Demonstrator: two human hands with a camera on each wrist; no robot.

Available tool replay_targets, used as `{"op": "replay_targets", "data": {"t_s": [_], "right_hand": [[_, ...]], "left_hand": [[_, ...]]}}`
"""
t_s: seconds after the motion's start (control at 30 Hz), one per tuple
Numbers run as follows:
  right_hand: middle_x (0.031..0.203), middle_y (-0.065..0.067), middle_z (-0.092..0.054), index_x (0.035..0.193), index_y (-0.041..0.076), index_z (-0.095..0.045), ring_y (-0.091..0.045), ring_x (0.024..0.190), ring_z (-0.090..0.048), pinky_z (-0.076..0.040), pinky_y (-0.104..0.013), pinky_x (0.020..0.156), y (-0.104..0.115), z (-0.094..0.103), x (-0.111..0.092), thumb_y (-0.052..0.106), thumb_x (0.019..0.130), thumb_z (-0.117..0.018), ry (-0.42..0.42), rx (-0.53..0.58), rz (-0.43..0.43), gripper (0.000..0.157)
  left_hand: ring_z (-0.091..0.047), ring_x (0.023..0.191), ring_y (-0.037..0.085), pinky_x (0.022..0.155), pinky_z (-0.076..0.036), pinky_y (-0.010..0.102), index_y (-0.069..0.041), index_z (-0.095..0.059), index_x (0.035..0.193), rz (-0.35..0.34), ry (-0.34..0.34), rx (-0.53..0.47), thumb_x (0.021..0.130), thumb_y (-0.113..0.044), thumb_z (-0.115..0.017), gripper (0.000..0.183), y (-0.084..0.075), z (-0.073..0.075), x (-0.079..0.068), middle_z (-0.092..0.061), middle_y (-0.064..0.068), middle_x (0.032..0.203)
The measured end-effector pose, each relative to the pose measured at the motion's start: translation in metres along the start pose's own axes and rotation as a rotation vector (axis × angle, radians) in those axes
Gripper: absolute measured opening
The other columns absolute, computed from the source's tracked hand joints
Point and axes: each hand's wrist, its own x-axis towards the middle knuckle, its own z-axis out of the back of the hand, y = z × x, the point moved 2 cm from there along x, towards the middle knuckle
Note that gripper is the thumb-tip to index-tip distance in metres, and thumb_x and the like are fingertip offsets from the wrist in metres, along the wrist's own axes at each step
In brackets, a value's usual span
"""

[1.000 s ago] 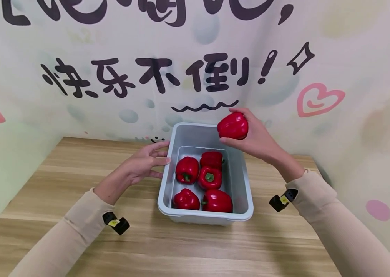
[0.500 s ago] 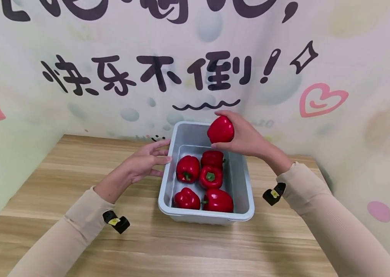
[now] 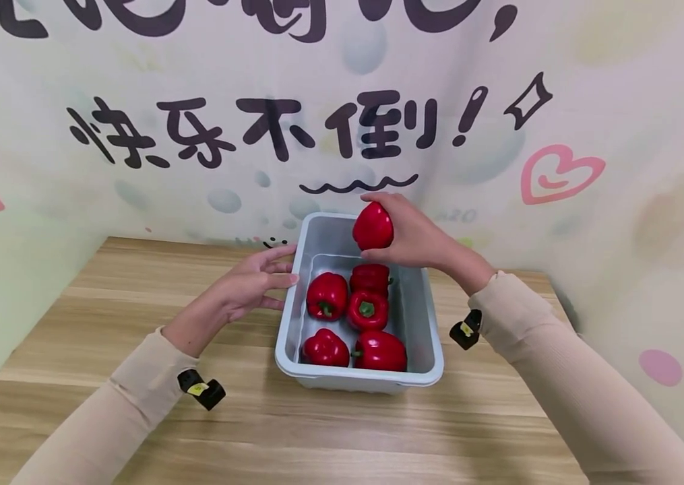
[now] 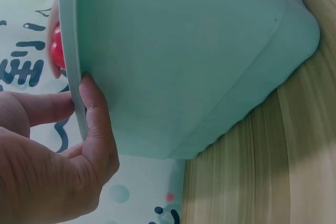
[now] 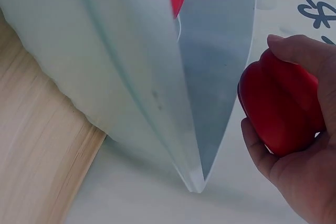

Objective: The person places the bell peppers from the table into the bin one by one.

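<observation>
My right hand [image 3: 407,232] grips a red bell pepper [image 3: 373,227] above the far end of a grey plastic bin [image 3: 419,378]. The right wrist view shows fingers and thumb wrapped around that pepper [image 5: 283,103], higher than the bin's rim. On the bin's left side, my left hand [image 3: 251,286] pinches the rim between thumb and fingers, seen close up in the left wrist view at the rim [image 4: 73,51]. Several red bell peppers lie inside the bin, among them one with its green stem facing up [image 3: 368,310] and one at the near right [image 3: 381,350].
The bin stands on a wood-grain table [image 3: 208,438], near its back edge. Behind it hangs a printed cloth [image 3: 220,202] with black lettering and pink hearts. Each sleeve cuff bears a small black wrist camera [image 3: 201,389].
My right hand has carried the bell pepper left, from over the bin's far right corner to over its far end. The left hand stays at the rim.
</observation>
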Motion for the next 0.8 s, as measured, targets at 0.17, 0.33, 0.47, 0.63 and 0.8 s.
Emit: {"op": "replay_targets", "data": {"t_s": [0.17, 0.33, 0.47, 0.63, 0.8], "right_hand": [[0.128, -0.006, -0.047, 0.142, 0.017, -0.039, -0.019, 0.113, -0.048, -0.058, -0.037, 0.078, 0.004, -0.004, 0.007, 0.027, 0.065, -0.086, 0.001, -0.057, 0.012, 0.091], [0.128, -0.007, -0.043, 0.139, 0.020, -0.042, -0.019, 0.115, -0.043, -0.057, -0.035, 0.079, 0.012, -0.006, 0.012, 0.026, 0.062, -0.087, -0.007, -0.108, 0.053, 0.089], [0.128, -0.008, -0.043, 0.141, 0.019, -0.040, -0.020, 0.116, -0.043, -0.056, -0.036, 0.080, 0.015, -0.009, 0.016, 0.024, 0.062, -0.087, 0.001, -0.141, 0.067, 0.092], [0.135, -0.009, -0.043, 0.144, 0.017, -0.037, -0.022, 0.119, -0.044, -0.056, -0.037, 0.083, 0.017, -0.013, 0.019, 0.025, 0.067, -0.084, -0.006, -0.169, 0.098, 0.091], [0.136, -0.011, -0.043, 0.144, 0.012, -0.039, -0.023, 0.120, -0.043, -0.049, -0.037, 0.095, 0.016, -0.013, 0.019, 0.022, 0.077, -0.077, -0.073, -0.171, 0.137, 0.077]], "left_hand": [[-0.044, 0.124, 0.043, 0.084, -0.054, 0.046, -0.022, -0.023, 0.152, 0.000, -0.001, 0.004, 0.093, -0.009, -0.057, 0.069, -0.001, -0.001, 0.000, -0.035, 0.022, 0.145], [-0.046, 0.123, 0.043, 0.084, -0.054, 0.045, -0.022, -0.023, 0.152, -0.002, -0.004, 0.002, 0.093, -0.009, -0.057, 0.069, 0.001, 0.000, 0.001, -0.035, 0.022, 0.144], [-0.045, 0.124, 0.043, 0.085, -0.054, 0.047, -0.022, -0.024, 0.151, -0.004, 0.002, -0.001, 0.093, -0.009, -0.057, 0.068, 0.001, 0.001, 0.001, -0.035, 0.022, 0.145], [-0.046, 0.122, 0.043, 0.084, -0.055, 0.047, -0.022, -0.024, 0.151, -0.003, 0.003, -0.009, 0.093, -0.008, -0.057, 0.068, 0.001, 0.001, 0.001, -0.035, 0.022, 0.145], [-0.048, 0.120, 0.040, 0.083, -0.055, 0.046, -0.021, -0.023, 0.151, -0.007, 0.000, -0.015, 0.093, -0.008, -0.056, 0.068, 0.000, 0.001, 0.000, -0.036, 0.022, 0.144]]}}
